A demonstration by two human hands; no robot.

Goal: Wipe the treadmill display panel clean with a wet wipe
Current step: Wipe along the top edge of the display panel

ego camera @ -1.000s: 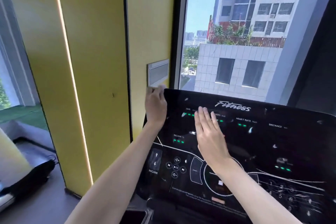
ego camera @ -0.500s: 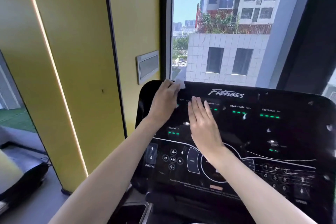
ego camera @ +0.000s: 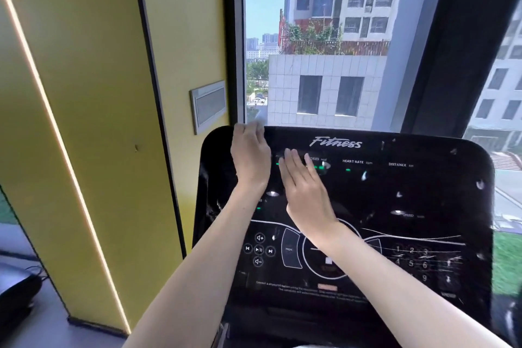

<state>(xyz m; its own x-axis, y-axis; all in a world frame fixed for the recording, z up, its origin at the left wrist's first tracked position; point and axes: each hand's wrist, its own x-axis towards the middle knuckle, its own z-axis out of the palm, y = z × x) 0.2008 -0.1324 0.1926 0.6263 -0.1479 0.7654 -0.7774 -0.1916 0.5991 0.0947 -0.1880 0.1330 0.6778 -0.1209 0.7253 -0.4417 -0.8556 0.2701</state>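
The treadmill display panel (ego camera: 423,192) is glossy black, with a "Fitness" logo, green lights and white smudges. My left hand (ego camera: 250,155) is at the panel's top edge near the left corner. Its fingers curl over that edge onto a white wet wipe (ego camera: 257,123), which is blurred and mostly hidden by the fingers. My right hand (ego camera: 305,186) lies flat on the panel just right of the left hand, fingers straight and together, holding nothing.
A yellow wall pillar (ego camera: 93,121) with a vertical light strip stands to the left, carrying a grey wall plate (ego camera: 209,106). A large window (ego camera: 324,65) is behind the panel. A black object (ego camera: 17,288) sits on the floor at lower left.
My left hand with the wipe has slid rightward along the panel's top edge, away from the left corner. My right hand stays flat on the panel. The view has shifted.
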